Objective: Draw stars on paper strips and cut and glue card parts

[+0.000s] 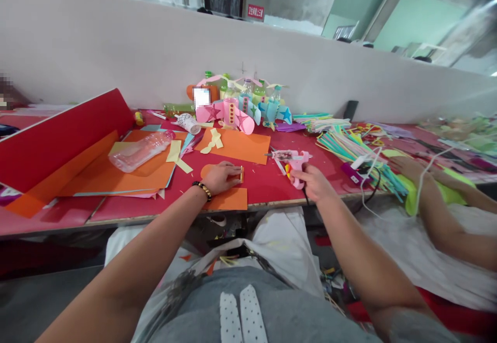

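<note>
My right hand [315,181] grips a pink hot glue gun [298,161] by its handle, fingers closed around it. The nozzle points left, over the edge of a large orange paper sheet [248,145]. My left hand [222,179], with a beaded bracelet on the wrist, is closed over an orange paper piece [207,169] near the table's front edge. A narrow pale-yellow edge shows at its fingertips. Just below that hand lies a flat orange paper strip [233,199]. Cream paper cut-outs [214,141] rest on the large sheet.
A clear plastic bottle [142,151] lies on stacked paper at left, beside a red board [66,136]. Decorated bottle planes [231,113] stand at the back. Coloured pipe cleaners [341,144] and a purple power socket [351,173] with a white cable lie right, near another person's arms [435,203].
</note>
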Demonstrator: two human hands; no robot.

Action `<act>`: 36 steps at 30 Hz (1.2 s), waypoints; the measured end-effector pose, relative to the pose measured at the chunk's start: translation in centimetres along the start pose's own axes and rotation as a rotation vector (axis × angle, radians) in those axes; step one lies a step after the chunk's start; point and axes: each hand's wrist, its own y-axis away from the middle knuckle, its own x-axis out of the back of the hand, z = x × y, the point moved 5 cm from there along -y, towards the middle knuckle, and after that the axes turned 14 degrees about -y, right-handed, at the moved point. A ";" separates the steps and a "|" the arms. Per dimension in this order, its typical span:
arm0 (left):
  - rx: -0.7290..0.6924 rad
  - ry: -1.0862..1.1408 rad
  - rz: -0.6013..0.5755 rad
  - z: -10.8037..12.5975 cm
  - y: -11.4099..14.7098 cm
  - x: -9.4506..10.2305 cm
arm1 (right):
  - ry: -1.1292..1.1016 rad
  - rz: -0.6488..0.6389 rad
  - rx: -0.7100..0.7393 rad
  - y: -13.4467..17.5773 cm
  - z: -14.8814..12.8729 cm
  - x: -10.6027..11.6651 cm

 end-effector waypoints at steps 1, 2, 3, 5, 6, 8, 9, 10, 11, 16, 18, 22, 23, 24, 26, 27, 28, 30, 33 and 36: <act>0.001 0.003 -0.001 0.0 0.0 0.0 | -0.004 -0.029 -0.015 0.1 0.5 -1.0; 0.003 0.005 -0.001 0.0 0.0 0.0 | -0.008 -0.051 -0.022 0.0 1.0 -1.9; 0.007 0.006 -0.002 0.0 0.0 0.0 | -0.003 -0.079 -0.028 -0.1 1.4 -2.7; 0.012 0.002 -0.006 0.1 0.0 0.1 | 0.033 -0.138 -0.026 -0.6 2.0 -3.8; 0.013 -0.002 -0.008 0.1 0.1 0.2 | 0.059 -0.161 -0.027 -0.9 2.2 -4.1; 0.014 -0.004 -0.013 0.2 0.1 0.3 | 0.106 -0.192 -0.039 -1.4 2.7 -4.5; 0.014 -0.003 -0.017 0.2 0.1 0.3 | 0.122 -0.201 -0.050 -1.6 2.9 -4.7; 0.012 -0.003 -0.022 0.2 0.1 0.4 | 0.132 -0.208 -0.061 -1.7 3.1 -4.8; 0.011 -0.002 -0.028 0.3 0.1 0.4 | 0.136 -0.214 -0.069 -1.8 3.3 -4.8; 0.011 -0.004 -0.032 0.3 0.0 0.3 | 0.158 -0.233 -0.102 -2.1 3.7 -4.9; 0.014 -0.007 -0.032 0.2 -0.1 0.2 | 0.165 -0.238 -0.109 -2.2 3.8 -4.9; 0.023 -0.003 -0.030 0.1 -0.1 0.0 | 0.167 -0.239 -0.109 -2.6 3.8 -5.0; 0.021 -0.003 -0.028 0.0 -0.1 0.0 | 0.168 -0.238 -0.111 -2.6 3.8 -5.1; 0.019 -0.003 -0.026 0.0 -0.1 -0.1 | 0.169 -0.236 -0.114 -2.7 3.9 -5.2; 0.012 -0.003 -0.025 -0.1 -0.1 -0.2 | 0.172 -0.228 -0.116 -2.7 3.9 -5.3; 0.009 -0.002 -0.024 -0.2 -0.1 -0.3 | 0.174 -0.222 -0.114 -2.8 3.9 -5.4; 0.008 0.000 -0.023 -0.3 -0.1 -0.4 | 0.176 -0.217 -0.111 -2.8 3.9 -5.4; 0.007 0.004 -0.021 -0.4 -0.1 -0.5 | 0.182 -0.208 -0.102 -2.9 3.9 -5.5; 0.011 0.010 -0.025 -0.5 -0.1 -0.6 | 0.197 -0.206 -0.092 -3.2 4.0 -5.6; 0.007 0.012 -0.034 -0.4 -0.1 -0.6 | 0.207 -0.209 -0.086 -3.4 4.1 -5.6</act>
